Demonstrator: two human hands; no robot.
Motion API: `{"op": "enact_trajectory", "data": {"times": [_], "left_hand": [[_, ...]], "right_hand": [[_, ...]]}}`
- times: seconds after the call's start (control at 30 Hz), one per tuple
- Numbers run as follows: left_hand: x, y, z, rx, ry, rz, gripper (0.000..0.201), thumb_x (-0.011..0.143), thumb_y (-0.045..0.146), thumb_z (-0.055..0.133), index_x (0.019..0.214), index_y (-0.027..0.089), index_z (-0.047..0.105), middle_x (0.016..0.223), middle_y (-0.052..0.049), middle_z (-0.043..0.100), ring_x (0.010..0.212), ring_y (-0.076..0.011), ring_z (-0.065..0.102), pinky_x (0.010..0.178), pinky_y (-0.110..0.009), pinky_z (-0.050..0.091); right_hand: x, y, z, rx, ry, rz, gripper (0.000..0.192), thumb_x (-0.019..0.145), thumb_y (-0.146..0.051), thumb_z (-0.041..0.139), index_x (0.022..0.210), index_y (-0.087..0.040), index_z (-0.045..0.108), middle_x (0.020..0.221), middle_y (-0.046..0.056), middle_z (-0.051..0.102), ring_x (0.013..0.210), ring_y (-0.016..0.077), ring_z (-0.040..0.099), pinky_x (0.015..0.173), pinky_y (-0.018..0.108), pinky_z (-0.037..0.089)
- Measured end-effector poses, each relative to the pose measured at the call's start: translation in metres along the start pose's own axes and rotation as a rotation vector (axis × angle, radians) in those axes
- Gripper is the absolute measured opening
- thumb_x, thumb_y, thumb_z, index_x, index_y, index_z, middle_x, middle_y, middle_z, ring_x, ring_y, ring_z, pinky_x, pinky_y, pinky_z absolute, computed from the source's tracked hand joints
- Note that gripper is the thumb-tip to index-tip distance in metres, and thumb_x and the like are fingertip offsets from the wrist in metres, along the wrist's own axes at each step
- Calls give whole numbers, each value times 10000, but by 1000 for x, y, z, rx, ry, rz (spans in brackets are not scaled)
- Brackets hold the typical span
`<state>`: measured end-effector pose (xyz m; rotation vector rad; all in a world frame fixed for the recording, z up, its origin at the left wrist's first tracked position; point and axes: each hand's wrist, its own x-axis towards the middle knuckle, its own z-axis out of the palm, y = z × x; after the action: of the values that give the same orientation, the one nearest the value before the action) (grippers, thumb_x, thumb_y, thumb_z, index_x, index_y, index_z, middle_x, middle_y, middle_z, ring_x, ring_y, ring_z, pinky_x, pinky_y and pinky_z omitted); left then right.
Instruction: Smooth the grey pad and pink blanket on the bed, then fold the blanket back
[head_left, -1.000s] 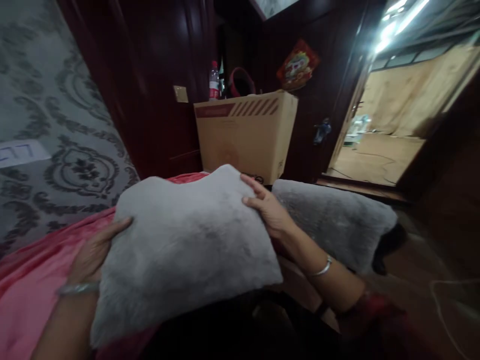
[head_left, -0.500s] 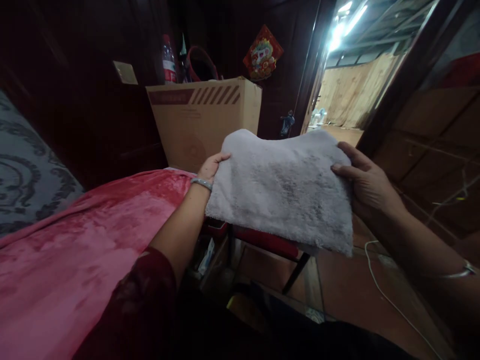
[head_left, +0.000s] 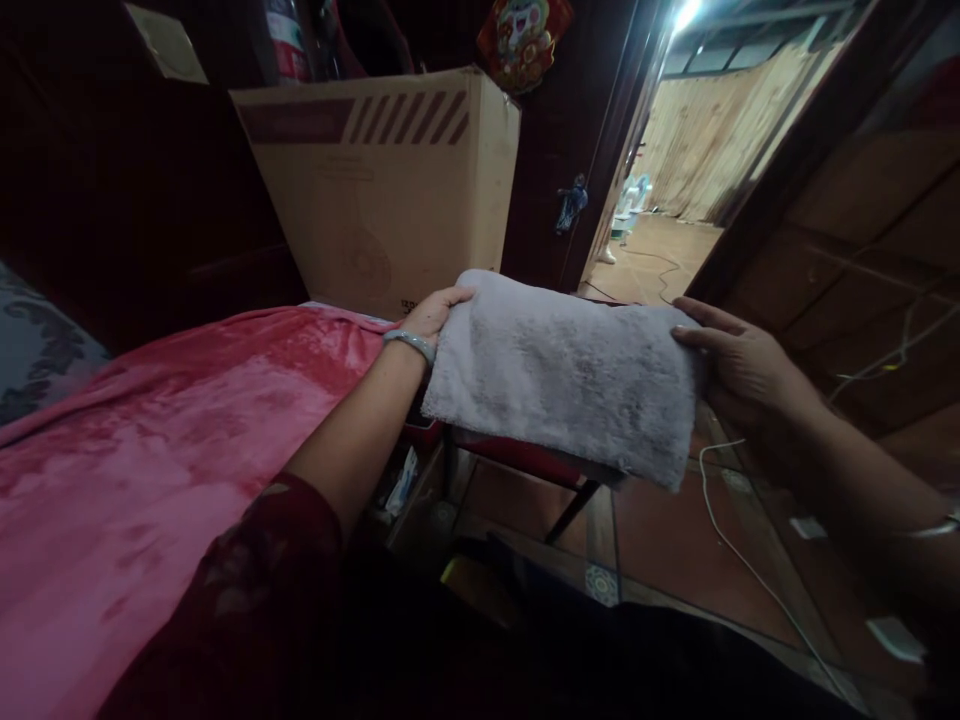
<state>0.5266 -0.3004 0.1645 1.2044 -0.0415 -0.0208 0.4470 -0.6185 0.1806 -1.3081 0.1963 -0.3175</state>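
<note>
A folded grey plush cloth [head_left: 562, 375] is gripped at both ends by left hand [head_left: 433, 315] and right hand [head_left: 739, 370], held above a red stool [head_left: 525, 458], not yet set down.

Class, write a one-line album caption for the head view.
Both hands, left hand and right hand, hold a folded grey plush cloth beside a pink bedspread.

Your hands have open air beneath them, down to the tiled floor [head_left: 675, 540], though a white cable [head_left: 739, 555] trails across it on your right. On your left the bed with the pink blanket [head_left: 150, 440] hems you in. Straight ahead the cardboard box [head_left: 390, 190] blocks the way; the open doorway [head_left: 660, 190] beyond, to its right, is free. A dark stool frame [head_left: 570, 505] stands just below the grey cushion [head_left: 570, 375].
</note>
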Motion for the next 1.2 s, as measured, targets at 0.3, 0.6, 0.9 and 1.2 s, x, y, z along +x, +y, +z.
{"op": "enact_trajectory", "data": {"times": [0.3,0.6,0.9,1.2], "left_hand": [[-5,10,17,801,165,294,119,729,225,673,655,151,616,733,-48,603,828,-231,596,829,-355,472],[-8,9,4,1086,173,304,392,872,372,573,1105,76,680,1092,-142,703,1016,-238,641,953,-356,482],[-33,10,32,1535,-35,810,782,894,647,523,1535,226,370,1606,-137,357,1494,-343,263,1208,-562,187],[-32,-11,41,1647,-295,801,867,773,792,586,1418,216,512,1320,-109,629,1201,-312,578,1060,-467,387]], "right_hand": [[11,0,-22,-321,-128,-56,481,635,-116,781,1110,-176,747,744,29,680,566,130,562,452,214,444],[18,-14,-43,-1205,-182,-725,432,864,-507,590,1109,-197,766,948,117,680,862,285,647,755,440,550],[8,3,6,-1460,-475,-1154,824,914,-757,393,1575,-271,319,1564,146,410,1380,399,426,1060,615,391],[15,38,-12,-1391,-432,-1104,813,890,-747,459,1530,-250,386,1386,148,576,1118,353,618,875,485,524]]}}
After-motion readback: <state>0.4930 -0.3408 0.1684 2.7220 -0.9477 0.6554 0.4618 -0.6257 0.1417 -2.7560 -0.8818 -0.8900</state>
